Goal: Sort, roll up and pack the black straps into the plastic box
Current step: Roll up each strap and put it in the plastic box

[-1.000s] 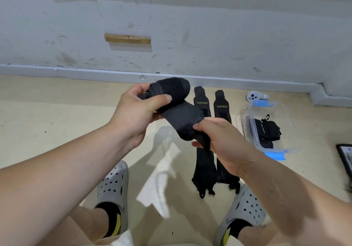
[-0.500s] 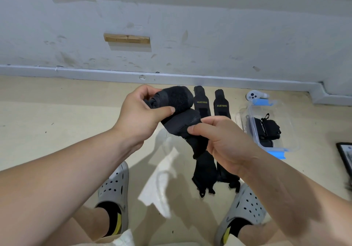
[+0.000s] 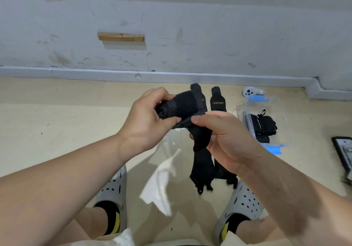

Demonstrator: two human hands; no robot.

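Head view: the left hand (image 3: 146,120) grips the black strap (image 3: 183,105) by its rolled end, and the right hand (image 3: 226,137) pinches the loose tail. The plastic box (image 3: 284,115) lies to the right, nearer the right hand.

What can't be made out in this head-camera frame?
Head view:
Rolled black fabric strap: its inner end, covered by the left hand and right hand.
Two flat black straps on the floor: middles hidden behind the right hand.
Clear plastic box with blue clasps: count of black rolls inside, too small and bunched.
Dark flat device: cut off by the right edge, blurred.
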